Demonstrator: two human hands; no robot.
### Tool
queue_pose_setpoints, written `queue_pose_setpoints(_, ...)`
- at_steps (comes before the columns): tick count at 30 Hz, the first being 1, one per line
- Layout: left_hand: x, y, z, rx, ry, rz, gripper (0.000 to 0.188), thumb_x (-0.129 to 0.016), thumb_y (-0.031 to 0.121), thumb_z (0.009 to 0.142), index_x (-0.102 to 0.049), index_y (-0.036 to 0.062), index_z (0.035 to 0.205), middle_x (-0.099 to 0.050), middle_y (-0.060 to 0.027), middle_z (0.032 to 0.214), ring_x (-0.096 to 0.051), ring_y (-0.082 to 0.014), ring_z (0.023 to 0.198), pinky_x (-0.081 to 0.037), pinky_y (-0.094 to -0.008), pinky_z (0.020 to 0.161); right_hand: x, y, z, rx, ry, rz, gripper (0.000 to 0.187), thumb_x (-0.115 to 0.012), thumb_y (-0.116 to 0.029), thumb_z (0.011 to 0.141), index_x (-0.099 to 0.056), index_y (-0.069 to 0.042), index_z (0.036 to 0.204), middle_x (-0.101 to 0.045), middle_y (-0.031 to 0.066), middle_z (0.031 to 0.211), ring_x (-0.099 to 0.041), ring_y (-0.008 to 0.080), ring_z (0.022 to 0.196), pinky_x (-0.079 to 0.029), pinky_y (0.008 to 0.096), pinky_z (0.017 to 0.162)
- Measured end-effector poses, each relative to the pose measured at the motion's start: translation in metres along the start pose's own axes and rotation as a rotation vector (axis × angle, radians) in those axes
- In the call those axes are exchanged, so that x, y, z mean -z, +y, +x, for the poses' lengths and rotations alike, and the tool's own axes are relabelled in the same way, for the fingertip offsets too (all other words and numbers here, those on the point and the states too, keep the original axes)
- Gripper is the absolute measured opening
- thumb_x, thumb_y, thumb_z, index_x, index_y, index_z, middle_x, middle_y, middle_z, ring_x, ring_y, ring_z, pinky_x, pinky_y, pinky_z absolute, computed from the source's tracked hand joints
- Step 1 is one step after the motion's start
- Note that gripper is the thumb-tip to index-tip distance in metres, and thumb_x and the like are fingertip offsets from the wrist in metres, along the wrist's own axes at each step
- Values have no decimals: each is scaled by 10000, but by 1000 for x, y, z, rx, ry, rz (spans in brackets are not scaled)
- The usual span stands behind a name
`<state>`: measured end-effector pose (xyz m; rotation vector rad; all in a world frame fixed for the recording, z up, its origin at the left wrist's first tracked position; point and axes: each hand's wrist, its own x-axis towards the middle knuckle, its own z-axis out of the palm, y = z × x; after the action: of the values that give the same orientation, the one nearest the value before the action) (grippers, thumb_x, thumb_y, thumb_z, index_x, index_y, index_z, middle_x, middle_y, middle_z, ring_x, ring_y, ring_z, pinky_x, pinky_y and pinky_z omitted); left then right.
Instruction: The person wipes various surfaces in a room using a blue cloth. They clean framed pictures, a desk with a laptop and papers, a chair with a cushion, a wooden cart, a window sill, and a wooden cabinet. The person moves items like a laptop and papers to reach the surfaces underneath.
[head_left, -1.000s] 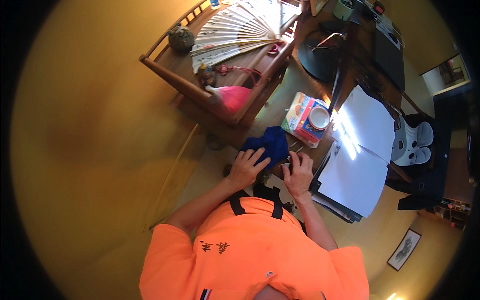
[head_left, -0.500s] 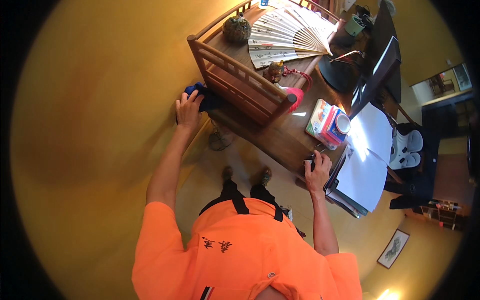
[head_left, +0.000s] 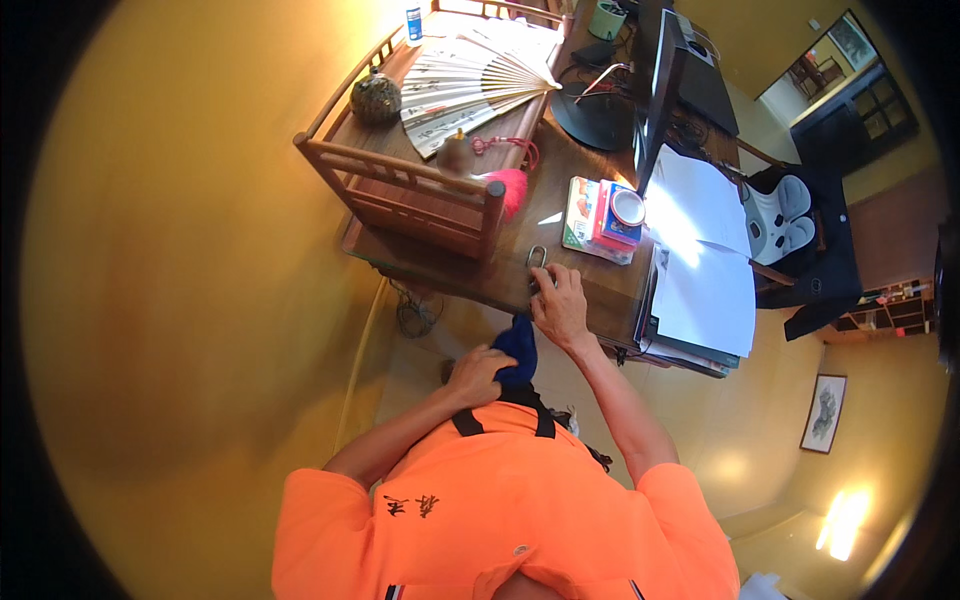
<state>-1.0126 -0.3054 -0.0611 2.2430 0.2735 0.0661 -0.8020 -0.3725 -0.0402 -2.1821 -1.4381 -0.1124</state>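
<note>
Holding a blue cloth point(head_left: 516, 350) in the left hand point(head_left: 480, 377), with fingers bent over its near side. Hanging in front of the orange shirt point(head_left: 540, 450), just off the near edge of the wooden worktop point(head_left: 605, 285). Pointing its narrow tip away from the shirt, toward the worktop, with the long axis running roughly between the two. Soft, matt and crumpled, broader near the hand. At the worktop edge, right hand point(head_left: 560, 308) palm down, fingers bent and close together over a small dark thing point(head_left: 534, 286); cannot tell whether gripped. Just beyond, a slim, rounded metal loop point(head_left: 537, 256). Farther in, glossy packs point(head_left: 583, 228) in a stack, topped by a white-rimmed disc point(head_left: 628, 208). To the right, smooth white paper point(head_left: 700, 310). To the left, a railed wooden rack point(head_left: 425, 225), containing a spread, ribbed fan point(head_left: 475, 85), a round, mottled pot point(head_left: 376, 98) and a small bottle point(head_left: 414, 26), with a fluffy pink tassel point(head_left: 512, 188) at its near right corner post.
</note>
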Motion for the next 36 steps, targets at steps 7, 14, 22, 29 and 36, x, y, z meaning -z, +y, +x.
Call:
queue_pose_setpoints(7,15,-13,-36,73,93,76,475,-578,6,580,-710,91,1029,-692,-125,1065,-604,-332,998,-499,-410,900,-18,15,30,12,36,-22,470,-679,-108,696,-624,-69,1161,-534,152,1100,-490,333,1018,-455,417,843)
queue_pose_setpoints(14,12,3,-42,208,184,-26,453,-569,10,578,-717,79,1001,-694,-127,1064,-602,-331,970,-501,-396,894,-2,3,6,7,-65,1,451,-682,-128,689,-629,-88,1136,-534,135,1086,-497,318,1017,-458,417,814)
queue_pose_setpoints(22,19,20,-27,173,140,28,468,-587,29,577,-715,97,1022,-692,-122,1073,-620,-316,951,-511,-390,878,9,-4,-7,-95,-5,40,414,-673,-170,728,-621,-76,1128,-555,139,1117,-531,325,1007,-463,442,822)
queue_pose_setpoints(29,45,51,7,79,49,-196,559,-602,22,575,-633,78,1131,-648,-142,1157,-602,-342,1082,-486,-383,935,49,77,-21,-653,385,469,355,-495,-75,868,-578,41,1193,-636,216,1152,-620,333,1073,-486,397,929)
queue_pose_setpoints(36,54,82,96,37,5,-500,704,-581,-33,546,-589,41,1246,-567,-138,1315,-546,-264,1221,-413,-322,1021,8,172,1,-731,533,961,394,-457,-139,983,-514,35,1332,-605,228,1256,-581,299,1178,-431,372,1002)
